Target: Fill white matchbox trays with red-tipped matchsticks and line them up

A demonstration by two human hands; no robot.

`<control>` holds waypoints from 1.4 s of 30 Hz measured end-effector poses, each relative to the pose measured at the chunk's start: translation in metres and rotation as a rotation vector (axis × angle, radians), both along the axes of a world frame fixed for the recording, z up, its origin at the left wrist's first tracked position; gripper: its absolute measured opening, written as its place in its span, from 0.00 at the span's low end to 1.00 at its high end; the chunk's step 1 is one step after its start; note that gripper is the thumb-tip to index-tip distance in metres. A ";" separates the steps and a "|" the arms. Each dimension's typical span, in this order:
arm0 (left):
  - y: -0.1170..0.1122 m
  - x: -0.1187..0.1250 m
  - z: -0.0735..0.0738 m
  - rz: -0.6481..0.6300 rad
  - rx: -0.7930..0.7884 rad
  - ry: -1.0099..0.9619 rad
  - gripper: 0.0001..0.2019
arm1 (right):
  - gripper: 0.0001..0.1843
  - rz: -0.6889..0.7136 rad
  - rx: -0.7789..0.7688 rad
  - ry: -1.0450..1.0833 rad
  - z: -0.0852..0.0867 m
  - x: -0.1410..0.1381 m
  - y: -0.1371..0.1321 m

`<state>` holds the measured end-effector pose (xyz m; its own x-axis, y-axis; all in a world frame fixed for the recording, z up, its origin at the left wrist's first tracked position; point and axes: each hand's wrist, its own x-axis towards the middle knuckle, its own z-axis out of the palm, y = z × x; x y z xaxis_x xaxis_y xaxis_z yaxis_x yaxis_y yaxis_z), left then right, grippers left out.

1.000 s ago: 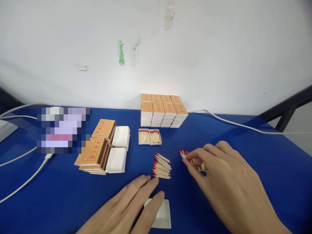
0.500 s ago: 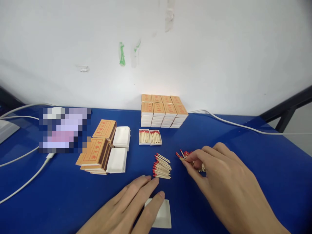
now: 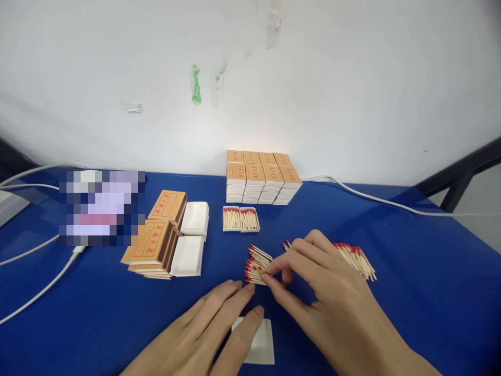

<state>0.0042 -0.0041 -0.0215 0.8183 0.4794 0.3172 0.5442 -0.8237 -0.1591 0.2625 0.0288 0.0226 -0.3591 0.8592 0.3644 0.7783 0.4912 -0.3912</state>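
My right hand [image 3: 332, 292] pinches matches between thumb and forefinger, their red heads showing just past the fingertips. It is over a small row of matches [image 3: 259, 256], red heads to the left. My left hand [image 3: 203, 334] lies with fingers stretched out, its fingertips by the lower end of that row. Partly under its forefinger and thumb is a white matchbox tray [image 3: 263, 342], with no matches in the part that shows. Beyond my right hand spreads a larger pile of matches [image 3: 356, 258], partly hidden by the hand.
Two filled matchbox trays [image 3: 231, 219] stand side by side before a block of stacked matchboxes [image 3: 254, 177] at the wall. To the left are matchbox sleeves [image 3: 151, 243] and stacked white trays [image 3: 188, 256]. A blurred-out device [image 3: 105, 203] with white cables [image 3: 43, 308] lies farther left.
My right hand has moved left from the larger pile to the small row, carrying pinched matches. More of the larger pile now shows. My left hand has stayed in place.
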 end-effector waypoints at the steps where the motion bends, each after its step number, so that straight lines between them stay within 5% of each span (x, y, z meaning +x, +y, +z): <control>1: -0.001 -0.001 0.000 -0.001 0.002 0.002 0.25 | 0.11 0.009 -0.001 -0.009 -0.002 -0.001 0.000; 34: 0.002 0.003 0.006 0.003 -0.026 -0.079 0.21 | 0.12 -0.048 0.034 -0.088 -0.002 0.003 0.001; 42: 0.002 0.002 0.008 -0.017 -0.004 -0.029 0.22 | 0.09 -0.051 -0.049 -0.152 -0.015 0.020 -0.006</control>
